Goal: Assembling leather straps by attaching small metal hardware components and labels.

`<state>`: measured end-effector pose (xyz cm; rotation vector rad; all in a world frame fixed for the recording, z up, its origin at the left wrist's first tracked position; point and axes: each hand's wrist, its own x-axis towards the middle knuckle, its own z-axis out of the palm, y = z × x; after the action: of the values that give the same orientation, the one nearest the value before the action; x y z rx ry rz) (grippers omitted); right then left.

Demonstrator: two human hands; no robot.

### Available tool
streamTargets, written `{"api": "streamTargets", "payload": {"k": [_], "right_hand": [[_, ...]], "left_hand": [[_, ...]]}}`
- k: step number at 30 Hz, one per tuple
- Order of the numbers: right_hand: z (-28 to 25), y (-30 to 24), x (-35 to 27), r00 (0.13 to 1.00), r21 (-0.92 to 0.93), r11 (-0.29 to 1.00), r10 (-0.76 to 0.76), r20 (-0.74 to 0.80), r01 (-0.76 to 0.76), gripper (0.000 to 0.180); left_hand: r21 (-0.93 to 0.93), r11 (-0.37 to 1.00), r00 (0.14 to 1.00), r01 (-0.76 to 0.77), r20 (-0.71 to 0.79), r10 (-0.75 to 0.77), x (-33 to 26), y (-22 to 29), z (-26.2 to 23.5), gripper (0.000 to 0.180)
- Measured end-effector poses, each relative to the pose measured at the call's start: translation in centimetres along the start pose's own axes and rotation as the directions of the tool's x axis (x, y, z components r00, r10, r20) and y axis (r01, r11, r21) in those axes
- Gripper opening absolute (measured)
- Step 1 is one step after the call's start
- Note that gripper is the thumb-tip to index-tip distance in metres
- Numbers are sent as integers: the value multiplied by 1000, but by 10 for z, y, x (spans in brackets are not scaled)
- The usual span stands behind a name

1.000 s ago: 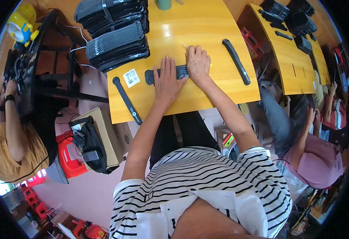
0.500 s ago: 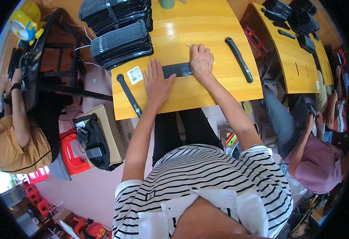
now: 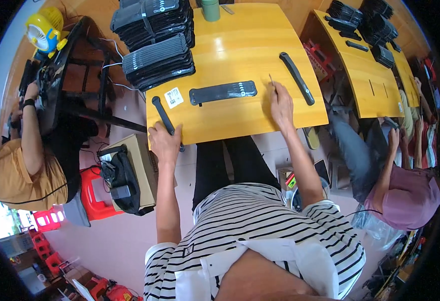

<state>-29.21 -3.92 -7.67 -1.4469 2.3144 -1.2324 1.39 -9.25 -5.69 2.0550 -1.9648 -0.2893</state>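
Observation:
A wide flat black strap, pale marks at its right end, lies across the middle of the yellow table. My left hand is at the table's near left edge, fingers closed around the lower part of a narrow black strap. Right of the wide strap, my right hand is apart from it and pinches a thin pointed tool, its tip upward; the exact kind is too small to tell. Another narrow black strap lies slanted along the right edge. A white printed label is stuck near the left edge.
Stacks of black straps stand at the table's far left. A green cup is at the back. A cardboard box with a black bag stands on the floor at left. People work at both sides.
My left hand has left the wide strap and moved left and nearer, onto the narrow strap. My right hand has lifted off and shifted right, uncovering the whole wide strap.

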Motion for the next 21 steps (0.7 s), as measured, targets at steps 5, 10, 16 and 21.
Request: {"api": "streamTargets", "payload": {"k": [5, 10, 16, 21], "right_hand": [[-1, -5, -57, 999, 107, 993, -44, 24, 41, 24], [-3, -32, -86, 994, 228, 972, -79, 82, 58, 22], [21, -75, -112, 880, 582, 794, -137, 454, -177, 17], [26, -133, -118, 630, 608, 426, -106, 769, -670, 15]], "left_hand": [[-97, 990, 995, 99, -12, -100, 1, -11, 22, 41], [-444, 860, 967, 252, 147, -208, -5, -43, 33, 28], [-913, 122, 920, 390, 379, -102, -45, -4, -7, 12], [-975, 13, 975, 220, 219, -46, -67, 12, -8, 15]]}}
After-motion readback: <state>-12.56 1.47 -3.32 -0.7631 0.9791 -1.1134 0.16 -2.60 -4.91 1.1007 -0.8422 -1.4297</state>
